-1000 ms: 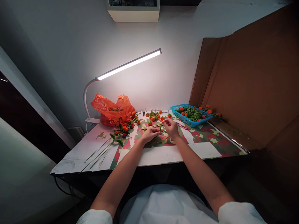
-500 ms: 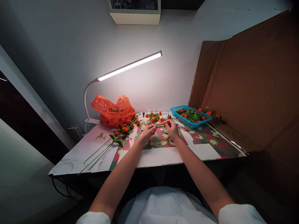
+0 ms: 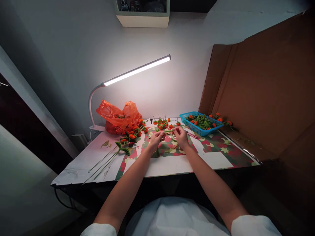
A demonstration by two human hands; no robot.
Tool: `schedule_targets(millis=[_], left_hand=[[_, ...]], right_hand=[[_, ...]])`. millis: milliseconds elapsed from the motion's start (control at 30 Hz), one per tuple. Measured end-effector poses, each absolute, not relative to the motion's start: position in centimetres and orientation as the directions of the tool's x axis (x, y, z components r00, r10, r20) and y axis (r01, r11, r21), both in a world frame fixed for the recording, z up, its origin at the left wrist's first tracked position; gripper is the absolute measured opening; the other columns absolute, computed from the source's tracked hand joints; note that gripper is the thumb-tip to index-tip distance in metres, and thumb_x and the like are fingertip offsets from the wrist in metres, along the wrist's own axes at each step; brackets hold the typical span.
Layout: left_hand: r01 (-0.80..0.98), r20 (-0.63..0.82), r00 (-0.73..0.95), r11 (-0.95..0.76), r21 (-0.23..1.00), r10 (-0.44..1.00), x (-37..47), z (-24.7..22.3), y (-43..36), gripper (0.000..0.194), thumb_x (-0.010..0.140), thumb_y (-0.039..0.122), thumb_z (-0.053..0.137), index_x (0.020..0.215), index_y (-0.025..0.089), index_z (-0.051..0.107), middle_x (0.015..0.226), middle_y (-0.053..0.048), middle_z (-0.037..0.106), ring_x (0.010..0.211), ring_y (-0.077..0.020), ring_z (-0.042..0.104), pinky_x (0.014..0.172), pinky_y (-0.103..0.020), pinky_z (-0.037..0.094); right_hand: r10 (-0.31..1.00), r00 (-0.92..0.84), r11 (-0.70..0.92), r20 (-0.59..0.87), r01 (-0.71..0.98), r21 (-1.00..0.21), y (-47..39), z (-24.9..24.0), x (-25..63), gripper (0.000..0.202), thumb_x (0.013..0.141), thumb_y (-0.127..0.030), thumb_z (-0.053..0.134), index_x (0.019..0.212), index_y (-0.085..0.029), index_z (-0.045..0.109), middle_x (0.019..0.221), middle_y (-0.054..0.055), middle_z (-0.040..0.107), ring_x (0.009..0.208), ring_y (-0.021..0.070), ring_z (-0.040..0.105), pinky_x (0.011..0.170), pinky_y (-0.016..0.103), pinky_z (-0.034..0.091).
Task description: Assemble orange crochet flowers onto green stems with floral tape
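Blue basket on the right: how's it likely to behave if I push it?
The blue basket is probably light for its size, given its thin, openwork sides. Being low and broad, it would likely slide rather than tip. The loose-looking green pieces heaped inside may shift or spill if it's jolted.

Lt: LED lamp (image 3: 137, 70) far L-ctr, tube blown out | wall (image 3: 147, 95) behind: bright glow | L hand (image 3: 156, 140) + R hand (image 3: 181, 137): lit, fingertip detail tiny | R cardboard (image 3: 265, 95): v. dim | edges: wide-angle stretch, corners dk
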State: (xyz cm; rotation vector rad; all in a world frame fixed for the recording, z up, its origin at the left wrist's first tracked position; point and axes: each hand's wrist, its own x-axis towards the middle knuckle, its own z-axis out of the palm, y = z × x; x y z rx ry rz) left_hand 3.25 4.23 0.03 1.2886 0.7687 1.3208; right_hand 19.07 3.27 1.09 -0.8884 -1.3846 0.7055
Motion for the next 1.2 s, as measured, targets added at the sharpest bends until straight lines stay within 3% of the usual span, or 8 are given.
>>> schedule_targets(millis=[167,367,667,833,933,1033,1200], left_hand=[[-0.168,0.292,0.129,-0.269,0.948,0.948,3.1,0.2,4.3,0.047,0.060,0.060,0.069,0.066,0.014,0.060,0.062,0.000,0.056,0.057,-0.0092,0.048,0.058,-0.023,0.040],[-0.117,0.343,0.031,-0.338,0.934,0.939,3.0,-0.3,4.7,0.043,0.061,0.056,0.069,0.069,0.015,0.062,0.062,0.000,0.058,0.058,-0.0104,0.049,0.058,-0.024,0.040],[0.029,0.415,-0.028,-0.414,0.910,0.909,2.7,-0.9,4.8,0.035,0.065,0.049,0.069,0.065,0.014,0.063,0.059,0.000,0.058,0.056,-0.0114,0.048,0.054,-0.024,0.037],[-0.008,0.376,0.113,-0.378,0.926,0.920,2.6,-0.7,4.8,0.038,0.068,0.052,0.067,0.066,0.014,0.063,0.058,0.001,0.054,0.054,-0.0096,0.044,0.053,-0.024,0.033],[-0.115,0.317,0.203,-0.299,0.947,0.927,2.6,-0.2,4.6,0.043,0.066,0.056,0.067,0.064,0.014,0.059,0.055,0.003,0.048,0.052,-0.0075,0.038,0.052,-0.023,0.030],[-0.184,0.262,0.311,-0.212,0.960,0.914,2.6,0.3,4.2,0.046,0.064,0.058,0.069,0.061,0.014,0.054,0.056,0.003,0.044,0.053,-0.0067,0.037,0.053,-0.023,0.028],[-0.173,0.199,0.419,-0.137,0.975,0.886,2.4,0.8,3.6,0.046,0.064,0.057,0.070,0.066,0.013,0.057,0.057,0.004,0.040,0.053,-0.0064,0.033,0.053,-0.023,0.025]], right_hand=[[0.831,0.016,0.554,0.555,0.065,-0.830,2.5,1.4,18.8,0.024,0.082,-0.043,0.053,0.074,-0.020,0.050,0.094,0.008,0.066,0.069,0.0168,0.057,0.059,0.029,0.044],[0.734,-0.136,0.677,0.665,0.217,-0.703,1.5,1.7,18.7,0.019,0.084,-0.035,0.053,0.073,-0.021,0.054,0.076,0.004,0.063,0.069,0.0176,0.058,0.065,0.031,0.046],[0.703,-0.296,0.712,0.647,0.286,-0.642,0.8,1.9,18.4,0.019,0.083,-0.036,0.056,0.071,-0.021,0.059,0.069,0.003,0.064,0.064,0.0170,0.058,0.062,0.031,0.045],[0.786,-0.329,0.555,0.524,0.003,-0.832,1.2,2.6,19.3,0.027,0.080,-0.046,0.058,0.081,-0.020,0.066,0.080,0.005,0.068,0.070,0.0183,0.063,0.067,0.033,0.051],[0.864,-0.183,0.439,0.470,-0.183,-0.879,2.2,2.7,20.2,0.033,0.083,-0.050,0.052,0.096,-0.022,0.064,0.089,0.005,0.069,0.069,0.0175,0.065,0.068,0.035,0.053],[0.857,-0.114,0.489,0.503,-0.129,-0.863,2.6,2.5,20.5,0.031,0.077,-0.045,0.062,0.099,-0.023,0.065,0.093,0.005,0.069,0.070,0.0179,0.066,0.065,0.034,0.054],[0.670,-0.358,0.705,0.650,0.035,-0.708,1.8,2.5,20.1,0.015,0.076,-0.036,0.066,0.085,-0.026,0.073,0.090,0.005,0.068,0.085,0.0200,0.063,0.070,0.034,0.053]])
